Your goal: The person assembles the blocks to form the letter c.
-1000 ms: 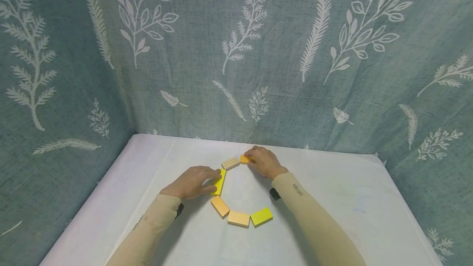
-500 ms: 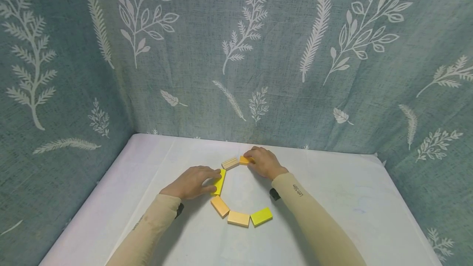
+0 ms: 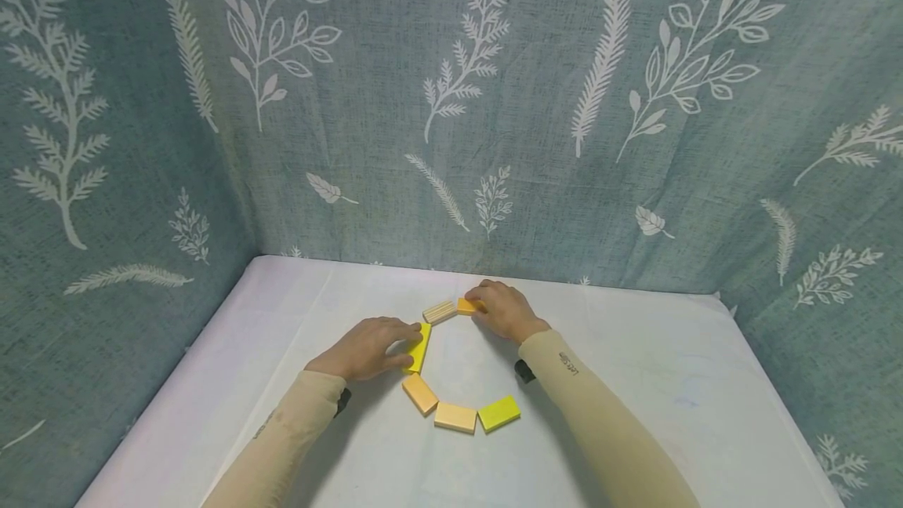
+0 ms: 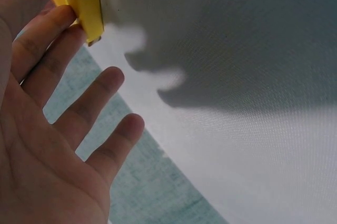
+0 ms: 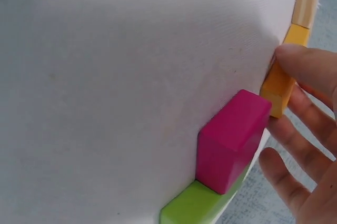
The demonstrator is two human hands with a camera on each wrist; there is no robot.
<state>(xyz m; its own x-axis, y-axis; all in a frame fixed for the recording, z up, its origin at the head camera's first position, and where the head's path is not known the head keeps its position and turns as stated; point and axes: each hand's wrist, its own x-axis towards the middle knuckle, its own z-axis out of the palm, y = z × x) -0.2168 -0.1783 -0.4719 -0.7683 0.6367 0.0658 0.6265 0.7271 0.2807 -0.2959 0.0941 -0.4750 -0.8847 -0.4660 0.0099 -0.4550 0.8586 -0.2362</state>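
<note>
Two pinches: left hand (image 3: 370,347), yellow oblong block (image 3: 421,349), nine o'clock in the block ring (image 3: 455,418); right hand (image 3: 504,310), orange oblong block (image 3: 464,306), twelve

Right hand (image 5: 317,160) pinched orange block (image 5: 277,83), just beside magenta block (image 5: 234,124)! Green block (image 5: 192,205) lay at magenta block's other end.

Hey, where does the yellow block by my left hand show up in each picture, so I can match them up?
Head: yellow block just left of bottom center, under the fingers of the left hand.
Left wrist: yellow block at the top left, cut off by the upper edge.
Right wrist: not in it.
Shared landmark: the white cloth meeting teal fabric, in all three views.
</note>
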